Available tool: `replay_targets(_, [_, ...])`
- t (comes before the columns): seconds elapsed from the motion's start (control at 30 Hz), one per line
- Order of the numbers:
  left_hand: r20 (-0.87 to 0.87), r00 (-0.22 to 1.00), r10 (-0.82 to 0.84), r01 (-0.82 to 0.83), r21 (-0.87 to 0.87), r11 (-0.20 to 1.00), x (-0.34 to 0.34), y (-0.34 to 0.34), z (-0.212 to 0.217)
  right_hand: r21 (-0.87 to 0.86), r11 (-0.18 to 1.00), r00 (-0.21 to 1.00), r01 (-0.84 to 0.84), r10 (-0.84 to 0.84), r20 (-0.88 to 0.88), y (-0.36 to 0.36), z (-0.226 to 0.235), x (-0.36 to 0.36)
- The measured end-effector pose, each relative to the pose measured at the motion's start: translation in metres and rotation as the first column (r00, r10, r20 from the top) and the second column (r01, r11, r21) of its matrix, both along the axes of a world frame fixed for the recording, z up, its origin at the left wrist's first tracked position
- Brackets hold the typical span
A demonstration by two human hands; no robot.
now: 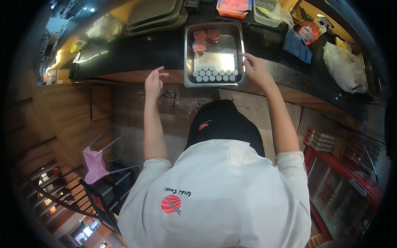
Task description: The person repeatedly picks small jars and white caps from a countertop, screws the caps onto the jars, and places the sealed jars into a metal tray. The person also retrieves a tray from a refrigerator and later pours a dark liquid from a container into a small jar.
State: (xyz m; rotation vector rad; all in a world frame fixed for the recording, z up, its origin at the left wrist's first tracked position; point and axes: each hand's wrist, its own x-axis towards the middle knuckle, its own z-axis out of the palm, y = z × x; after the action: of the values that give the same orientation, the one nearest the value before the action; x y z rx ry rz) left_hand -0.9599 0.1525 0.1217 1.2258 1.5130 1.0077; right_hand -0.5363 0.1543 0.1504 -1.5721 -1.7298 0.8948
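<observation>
A rectangular steel tray [215, 60] sits at the counter's front edge. In its far left part stand small clear round cups [199, 46] with orange-red contents, some seemingly stacked. Rows of small cylinders with pale round tops [212, 77] line its near side; their kind is too small to tell. My right hand [257, 69] is at the tray's right rim, index finger stretched over it and the other fingers loosely bent. Left of the tray, in front of the counter edge, my left hand [154, 82] hovers with fingers apart and nothing in them.
Dark trays [153, 14] are stacked at the back left of the black counter [124, 53]. Behind the steel tray are a tub of red food [233, 8] and a clear container [266, 16]. A blue cloth [297, 45], spray bottle [310, 32] and plastic bag [345, 68] lie right.
</observation>
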Motion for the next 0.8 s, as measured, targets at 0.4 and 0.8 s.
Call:
replay_targets(0.4, [-0.274, 0.904, -0.327, 0.377, 0.154, 0.913, 0.255, -0.064, 0.004, -0.644, 0.581, 0.860, 0.498, -0.234, 0.453, -0.495, -0.239, 0.227])
replay_targets(0.8, [-0.395, 0.123, -0.910, 0.850, -0.431, 0.302, 0.499, -0.162, 0.015, -0.588, 0.488, 0.718, 0.645, -0.652, 0.245, -0.584, -0.244, 0.269])
